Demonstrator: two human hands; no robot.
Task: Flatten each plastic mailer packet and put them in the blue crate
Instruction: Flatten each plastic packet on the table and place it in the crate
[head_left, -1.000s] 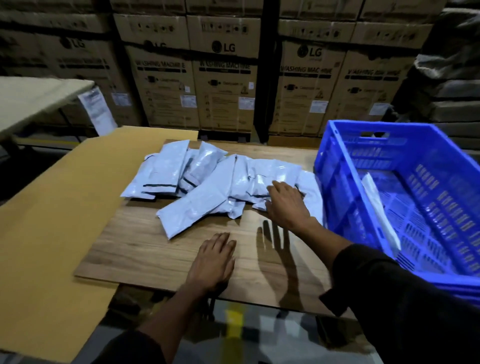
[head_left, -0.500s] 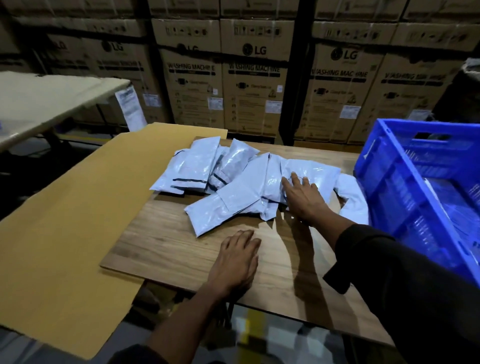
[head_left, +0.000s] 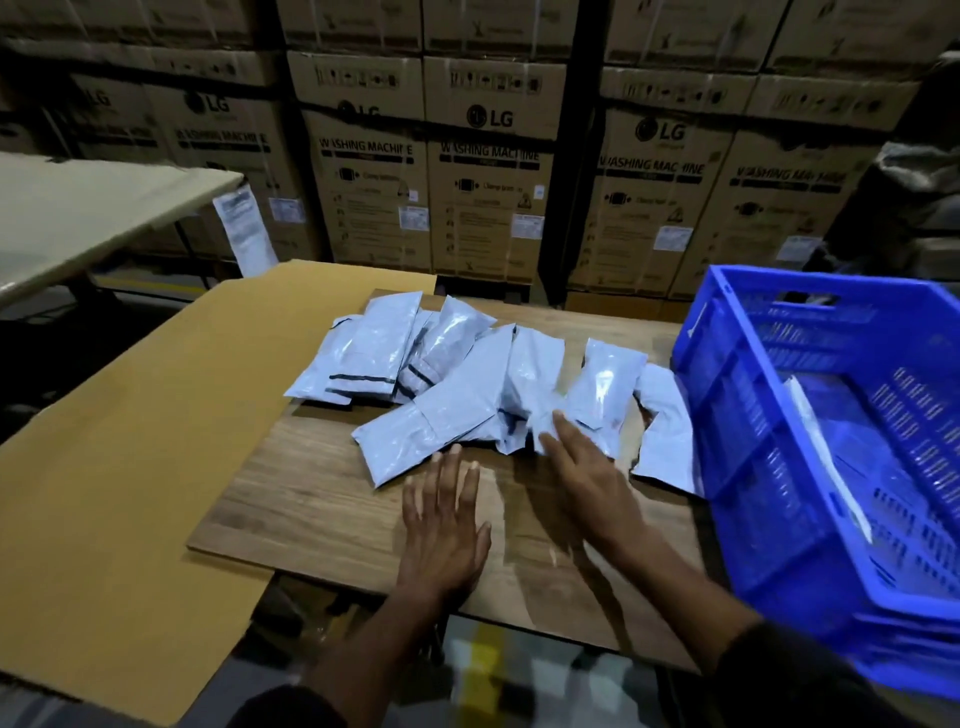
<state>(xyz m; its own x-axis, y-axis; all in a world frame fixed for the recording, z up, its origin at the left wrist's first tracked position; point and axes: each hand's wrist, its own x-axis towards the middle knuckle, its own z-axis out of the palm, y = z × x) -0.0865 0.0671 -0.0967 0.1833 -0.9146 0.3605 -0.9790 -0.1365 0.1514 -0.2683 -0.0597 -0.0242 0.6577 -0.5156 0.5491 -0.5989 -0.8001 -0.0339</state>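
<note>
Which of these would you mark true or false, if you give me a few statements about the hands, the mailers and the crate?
1. The blue crate stands right of the mailer pile. True.
2. The left hand grips a mailer. False: it lies flat and open on the wooden board.
3. The right hand reaches the pile with straight fingers. True.
4. The crate is red. False: blue.

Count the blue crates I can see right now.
1: the blue crate sits at the right end of the wooden board, beside the mailer packets. Another may lie outside the view.
</note>
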